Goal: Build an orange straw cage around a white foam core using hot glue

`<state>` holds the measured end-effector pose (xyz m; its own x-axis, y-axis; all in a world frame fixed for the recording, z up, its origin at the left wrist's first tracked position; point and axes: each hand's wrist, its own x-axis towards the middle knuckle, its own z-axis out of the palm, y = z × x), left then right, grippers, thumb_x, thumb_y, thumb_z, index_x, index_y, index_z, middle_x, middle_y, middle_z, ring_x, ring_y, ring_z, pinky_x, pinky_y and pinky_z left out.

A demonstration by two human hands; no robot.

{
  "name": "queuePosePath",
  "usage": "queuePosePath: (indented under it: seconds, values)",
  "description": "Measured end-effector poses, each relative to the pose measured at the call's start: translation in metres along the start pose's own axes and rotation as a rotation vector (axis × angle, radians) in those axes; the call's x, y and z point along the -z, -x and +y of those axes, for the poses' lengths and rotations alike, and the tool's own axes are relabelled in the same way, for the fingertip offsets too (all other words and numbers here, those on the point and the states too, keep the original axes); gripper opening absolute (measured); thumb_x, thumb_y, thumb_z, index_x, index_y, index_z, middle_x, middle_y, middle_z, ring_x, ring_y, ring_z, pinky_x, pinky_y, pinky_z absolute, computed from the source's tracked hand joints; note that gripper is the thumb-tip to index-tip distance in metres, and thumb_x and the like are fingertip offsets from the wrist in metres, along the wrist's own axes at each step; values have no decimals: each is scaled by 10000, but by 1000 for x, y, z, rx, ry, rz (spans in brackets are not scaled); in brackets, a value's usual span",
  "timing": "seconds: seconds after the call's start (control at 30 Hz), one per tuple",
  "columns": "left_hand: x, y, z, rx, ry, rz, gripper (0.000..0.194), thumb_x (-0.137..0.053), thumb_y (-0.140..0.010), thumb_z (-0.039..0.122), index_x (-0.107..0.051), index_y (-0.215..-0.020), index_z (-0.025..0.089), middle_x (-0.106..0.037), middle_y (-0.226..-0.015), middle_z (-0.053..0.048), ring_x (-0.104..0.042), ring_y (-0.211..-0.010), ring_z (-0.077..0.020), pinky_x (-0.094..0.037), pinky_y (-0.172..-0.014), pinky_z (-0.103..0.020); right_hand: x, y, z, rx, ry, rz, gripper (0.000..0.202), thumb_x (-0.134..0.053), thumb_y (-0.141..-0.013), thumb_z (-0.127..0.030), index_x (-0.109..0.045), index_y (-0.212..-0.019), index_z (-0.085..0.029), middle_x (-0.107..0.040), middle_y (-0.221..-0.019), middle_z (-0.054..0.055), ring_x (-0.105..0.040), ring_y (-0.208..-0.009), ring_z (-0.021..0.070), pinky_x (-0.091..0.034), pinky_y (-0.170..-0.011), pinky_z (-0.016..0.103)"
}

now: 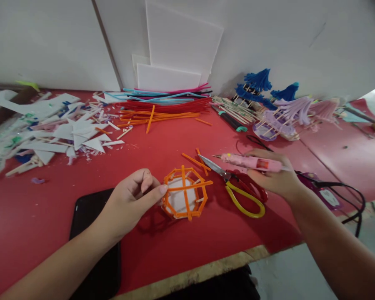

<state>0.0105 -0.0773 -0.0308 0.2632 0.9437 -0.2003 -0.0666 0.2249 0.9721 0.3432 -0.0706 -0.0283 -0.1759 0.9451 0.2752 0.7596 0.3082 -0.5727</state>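
Between thumb and fingers, my left hand (pixel 136 196) pinches the left rim of a small orange frame (pixel 185 188), many-sided, with a white base inside. Two orange strips cross over its top. My right hand (pixel 273 173) is wrapped round a pink glue gun (pixel 248 161), whose tip points left. Beneath that hand and tool lie scissors (pixel 245 200) with yellow and red handles, their blades towards the upper left. Loose orange strips (pixel 195 160) rest just left of the scissor tips. The fingers of my right hand are partly hidden by the tool.
A black phone (pixel 96 258) lies under my left forearm. White scraps (pixel 78 131) cover the left side. Orange, red and blue strips (pixel 165 106) lie at the back. Further right are a cutter (pixel 231 121), blue and purple models (pixel 278 110) and a black cable (pixel 346 185).
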Motion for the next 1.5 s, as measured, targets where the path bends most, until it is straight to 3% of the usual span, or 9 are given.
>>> queuePosePath:
  seconds: [0.23, 0.3, 0.37, 0.43, 0.53, 0.6, 0.93, 1.5]
  values:
    - [0, 1, -1, -42, -74, 16, 404, -699, -744, 248, -315, -627, 192, -503, -600, 65, -380, -532, -50, -349, -496, -148, -11, -20, 28, 139, 367, -160, 466, -470, -648, -30, -638, -1057, -180, -637, -996, 110, -588, -964, 293, -441, -833, 444]
    - [1, 1, -2, -53, -93, 19, 404, -691, -751, 238, -310, -625, 193, -502, -598, 66, -377, -530, -50, -346, -494, -148, -11, -20, 17, 150, 502, -93, 489, -446, -677, -13, -631, -1096, -182, -618, -1042, 116, -564, -1021, 302, -431, -871, 469]
    - [1, 0, -2, -68, -94, 20, 405, -686, -754, 229, -305, -621, 194, -498, -595, 66, -378, -527, -50, -349, -494, -150, -10, -18, -6, 125, 521, 84, 401, -478, -727, -45, -643, -1067, -178, -596, -1038, 128, -549, -1039, 317, -418, -901, 490]
    - [0, -1, -1, -77, -97, 21, 406, -684, -757, 226, -303, -620, 196, -498, -594, 65, -384, -527, -53, -355, -495, -155, -11, -14, -36, 144, 377, 203, 243, -524, -788, -107, -652, -969, -207, -600, -975, 104, -568, -986, 289, -428, -899, 470]
    - [1, 0, 0, -79, -129, 22, 409, -682, -760, 231, -300, -618, 199, -489, -587, 68, -375, -519, -55, -341, -480, -158, -21, -8, -72, 169, 71, 105, 100, -556, -860, -174, -639, -857, -230, -618, -887, 58, -598, -875, 219, -462, -803, 388]
    - [2, 1, 1, -79, -155, 25, 407, -677, -764, 234, -298, -619, 200, -483, -585, 69, -371, -517, -56, -335, -476, -159, -30, -7, -82, 170, -79, 75, 107, -565, -877, -192, -629, -797, -220, -612, -848, 40, -601, -825, 187, -466, -774, 355]
    - [0, 0, 2, -91, -237, 40, 403, -661, -752, 251, -286, -609, 209, -478, -577, 62, -379, -515, -70, -343, -471, -180, -49, -1, -79, 70, -376, 11, 135, -632, -850, -220, -626, -719, -190, -581, -766, 7, -565, -705, 127, -454, -660, 286]
    - [3, 3, 1, -125, -275, 11, 379, -624, -796, 225, -286, -625, 204, -497, -593, 73, -412, -512, -49, -368, -473, -142, -55, -2, -82, -9, -496, -39, 165, -586, -852, -176, -593, -688, -184, -558, -759, -2, -541, -691, 111, -431, -635, 268]
